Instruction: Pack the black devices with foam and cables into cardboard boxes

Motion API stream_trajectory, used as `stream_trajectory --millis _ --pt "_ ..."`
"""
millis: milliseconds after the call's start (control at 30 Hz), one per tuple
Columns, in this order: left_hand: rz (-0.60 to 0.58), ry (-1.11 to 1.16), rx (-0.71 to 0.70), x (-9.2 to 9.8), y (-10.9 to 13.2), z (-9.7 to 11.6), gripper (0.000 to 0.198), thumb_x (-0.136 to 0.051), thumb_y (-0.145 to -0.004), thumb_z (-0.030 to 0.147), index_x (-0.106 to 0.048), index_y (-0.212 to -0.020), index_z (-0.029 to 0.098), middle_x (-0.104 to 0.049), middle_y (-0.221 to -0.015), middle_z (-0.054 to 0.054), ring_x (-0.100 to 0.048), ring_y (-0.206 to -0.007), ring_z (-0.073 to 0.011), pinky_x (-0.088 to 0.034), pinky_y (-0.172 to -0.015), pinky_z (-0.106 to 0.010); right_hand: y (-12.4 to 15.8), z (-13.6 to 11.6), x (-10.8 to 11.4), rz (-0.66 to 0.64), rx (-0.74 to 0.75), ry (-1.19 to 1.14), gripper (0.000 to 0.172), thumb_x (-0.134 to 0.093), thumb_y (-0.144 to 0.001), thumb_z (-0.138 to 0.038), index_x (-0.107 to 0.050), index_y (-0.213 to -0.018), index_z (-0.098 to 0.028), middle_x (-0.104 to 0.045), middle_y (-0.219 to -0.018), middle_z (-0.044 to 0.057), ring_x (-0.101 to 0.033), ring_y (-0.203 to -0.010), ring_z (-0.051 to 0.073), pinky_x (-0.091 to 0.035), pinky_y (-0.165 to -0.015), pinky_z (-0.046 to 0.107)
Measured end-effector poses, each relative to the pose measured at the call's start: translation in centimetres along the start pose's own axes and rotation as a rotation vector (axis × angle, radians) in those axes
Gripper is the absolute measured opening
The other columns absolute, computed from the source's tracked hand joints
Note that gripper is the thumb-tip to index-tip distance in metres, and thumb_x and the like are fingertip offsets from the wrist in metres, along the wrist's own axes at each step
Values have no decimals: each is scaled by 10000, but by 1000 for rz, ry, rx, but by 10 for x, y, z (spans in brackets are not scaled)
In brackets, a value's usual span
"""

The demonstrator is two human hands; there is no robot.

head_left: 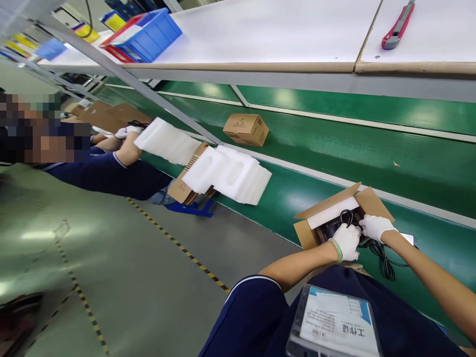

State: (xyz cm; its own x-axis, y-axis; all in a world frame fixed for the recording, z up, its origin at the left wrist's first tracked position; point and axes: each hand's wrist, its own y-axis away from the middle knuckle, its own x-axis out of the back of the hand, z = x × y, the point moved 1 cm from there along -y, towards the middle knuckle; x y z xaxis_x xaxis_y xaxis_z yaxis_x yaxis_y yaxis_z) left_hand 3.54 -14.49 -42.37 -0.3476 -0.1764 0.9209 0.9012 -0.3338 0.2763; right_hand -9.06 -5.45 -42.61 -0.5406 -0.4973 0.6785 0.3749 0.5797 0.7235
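Note:
An open cardboard box [306, 235] sits on the green conveyor belt in front of me, its flaps raised. White foam [333, 212] lines its far side, and a dark item lies inside, mostly hidden. My left hand [347, 241], in a white glove, is closed at the box's near side on a black cable [346, 217], whose loop stands up above the fingers. My right hand [375, 227], also gloved, reaches over the right side with fingers pinched on the cable. More coiled black cable [386, 263] lies beside the box, below my right wrist.
White foam pieces [238, 173] lie stacked left of the box, near flattened cartons [182, 188]. A closed carton [245, 130] stands farther back. The shelf [267, 34] above holds a utility knife [398, 26] and a blue bin [152, 37]. A co-worker's sleeve [100, 171] shows at left.

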Motion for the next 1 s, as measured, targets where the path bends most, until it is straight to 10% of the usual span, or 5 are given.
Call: stream_trajectory --millis 1000 --pt "-151 -12 -157 -8 -12 -4 694 -576 -733 587 -529 -1247 122 -565 -1196 -131 -496 -969 -277 -418 -779 -440 1 -12 -20 -108 -189 -107 371 -596 -712 -194 -708 -1059 -127 -670 -1082 220 -653 -974 317 -500 -765 400"
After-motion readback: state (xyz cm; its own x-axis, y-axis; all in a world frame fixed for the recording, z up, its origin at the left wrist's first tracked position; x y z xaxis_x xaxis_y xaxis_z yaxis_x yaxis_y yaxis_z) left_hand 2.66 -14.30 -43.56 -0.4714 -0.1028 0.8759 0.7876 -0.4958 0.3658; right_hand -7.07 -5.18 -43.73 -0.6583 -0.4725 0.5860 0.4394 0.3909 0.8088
